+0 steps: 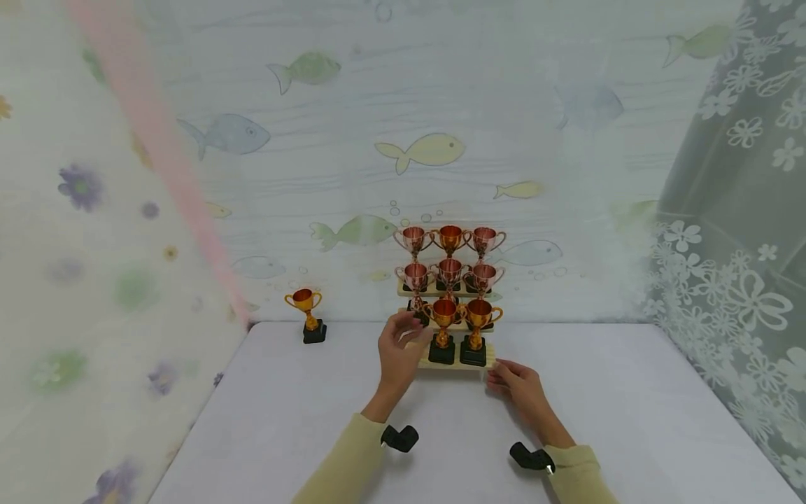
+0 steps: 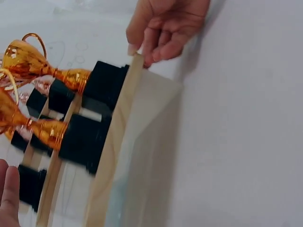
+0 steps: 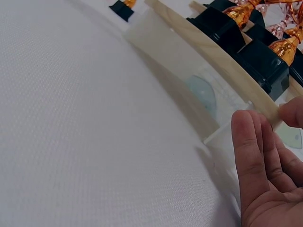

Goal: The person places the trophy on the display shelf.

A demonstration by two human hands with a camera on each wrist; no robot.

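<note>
A tiered rack with pale wooden shelves [image 1: 456,366] stands at the back of the table, holding small trophy cups on black bases. Two gold cups [image 1: 443,315] [image 1: 479,315] occupy the bottom shelf, at its middle and right. Pinkish copper cups [image 1: 414,274] fill the middle tier; the top tier carries three cups, the middle one more orange [image 1: 450,239]. My right hand [image 1: 522,388] pinches the right end of the bottom shelf between thumb and fingers. By that shelf's left end is my left hand [image 1: 398,353], its visible fingers [image 2: 9,189] extended, holding nothing visible.
A single gold trophy cup [image 1: 306,315] stands apart on the white table [image 1: 283,399], left of the rack. Behind is a fish-patterned curtain [image 1: 415,91]. Flowered fabric hangs at the left, and sheer lace [image 1: 749,301] at the right. Translucent panels [image 3: 175,61] support the bottom shelf.
</note>
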